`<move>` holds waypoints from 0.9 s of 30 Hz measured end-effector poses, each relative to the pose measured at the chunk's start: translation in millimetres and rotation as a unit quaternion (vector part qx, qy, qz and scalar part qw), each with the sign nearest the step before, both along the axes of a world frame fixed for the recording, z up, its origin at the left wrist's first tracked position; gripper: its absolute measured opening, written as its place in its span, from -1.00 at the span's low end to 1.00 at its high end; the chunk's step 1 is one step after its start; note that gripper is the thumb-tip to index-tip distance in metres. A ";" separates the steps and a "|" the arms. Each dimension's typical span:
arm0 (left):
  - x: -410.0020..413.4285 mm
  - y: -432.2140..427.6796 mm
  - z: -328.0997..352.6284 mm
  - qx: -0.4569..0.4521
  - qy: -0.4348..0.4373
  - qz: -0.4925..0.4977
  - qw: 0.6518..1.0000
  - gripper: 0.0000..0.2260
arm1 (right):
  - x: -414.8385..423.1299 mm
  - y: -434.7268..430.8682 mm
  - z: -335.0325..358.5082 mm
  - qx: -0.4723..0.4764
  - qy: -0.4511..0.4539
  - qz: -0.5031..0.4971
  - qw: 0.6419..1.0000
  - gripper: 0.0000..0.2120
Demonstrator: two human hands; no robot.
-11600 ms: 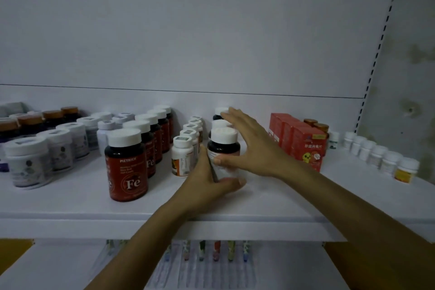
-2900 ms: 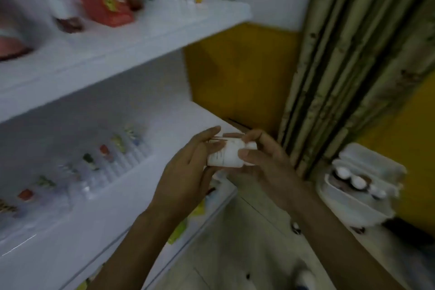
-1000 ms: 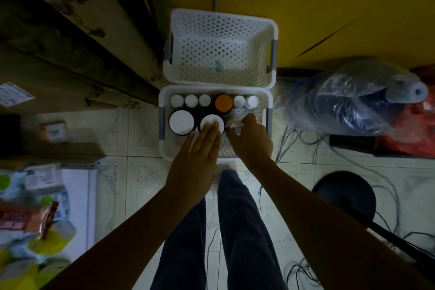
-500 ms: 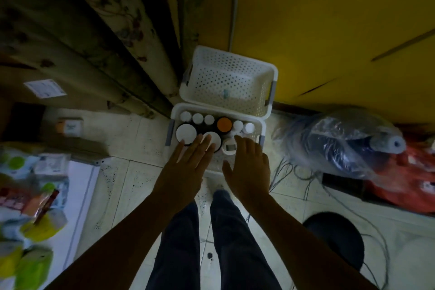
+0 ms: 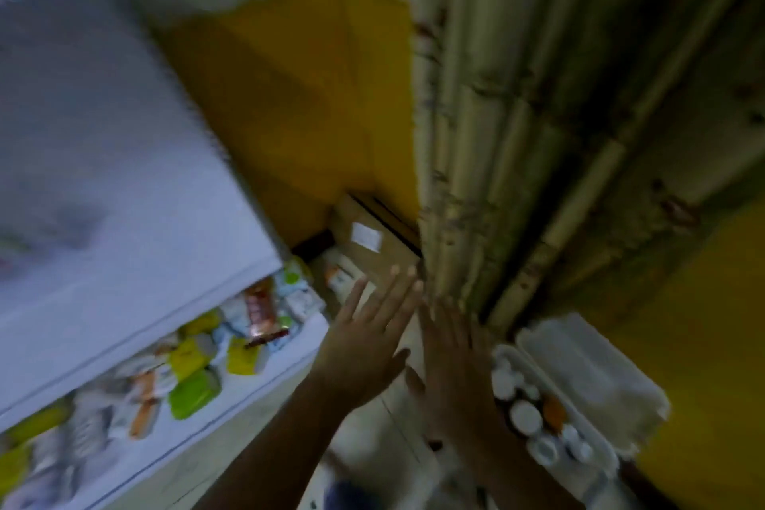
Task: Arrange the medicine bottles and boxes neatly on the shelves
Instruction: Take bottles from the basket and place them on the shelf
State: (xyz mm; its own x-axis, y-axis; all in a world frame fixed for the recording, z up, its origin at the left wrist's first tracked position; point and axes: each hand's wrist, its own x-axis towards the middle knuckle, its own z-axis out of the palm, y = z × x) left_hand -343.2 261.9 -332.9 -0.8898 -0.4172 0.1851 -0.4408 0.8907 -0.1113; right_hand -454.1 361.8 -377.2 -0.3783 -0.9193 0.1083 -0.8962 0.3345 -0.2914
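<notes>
The view is blurred by motion. My left hand point(image 5: 364, 344) and my right hand point(image 5: 453, 360) hover side by side in mid-frame, fingers straight and spread, holding nothing. At the lower right a white basket point(image 5: 517, 356) on the floor holds several medicine bottles point(image 5: 525, 418) with white caps and one orange cap. A second white basket point(image 5: 592, 360) stands just behind it. The white shelf unit point(image 5: 124, 219) fills the left side; its low shelf point(image 5: 285, 352) carries several yellow, green and white packets point(image 5: 194, 356).
A brown cardboard box point(image 5: 368, 244) with a white label sits on the floor behind my hands. A patterned curtain point(image 5: 496, 137) hangs at centre right. Yellow wall point(image 5: 298, 95) shows behind the shelf and at the far right.
My head has swung up and left from looking straight down at the baskets. Both hands have come off the basket's bottles with nothing in them and are now raised.
</notes>
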 end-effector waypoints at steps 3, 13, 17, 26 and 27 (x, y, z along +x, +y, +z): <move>70.1 -32.7 52.0 -0.060 0.033 0.086 0.994 -0.28 | 31.1 -57.8 55.7 -0.075 0.046 0.118 0.989 -0.33; 357.7 -91.9 208.2 -0.283 0.080 0.272 0.916 -0.41 | 248.3 -210.5 258.3 -0.351 0.098 0.366 0.857 -0.34; 470.3 -105.4 256.4 -0.343 0.068 0.314 0.883 -0.43 | 359.7 -238.2 325.2 -0.424 0.102 0.396 0.808 -0.27; 610.0 -166.2 306.0 -0.345 0.112 0.340 0.868 -0.43 | 518.5 -292.7 381.1 -0.387 0.081 0.393 0.830 -0.37; 615.7 -173.8 310.3 -0.339 0.120 0.338 0.870 -0.45 | 527.9 -297.8 383.1 -0.376 0.075 0.393 0.836 -0.39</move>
State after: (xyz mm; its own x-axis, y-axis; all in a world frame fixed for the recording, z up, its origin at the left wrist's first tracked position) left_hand 272.5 88.1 -22.6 -0.3842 -0.5526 0.7396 -0.9217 0.1840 -0.3414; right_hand 73.8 64.0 5.9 0.3794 -0.5282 0.7597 -0.7983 -0.6019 -0.0198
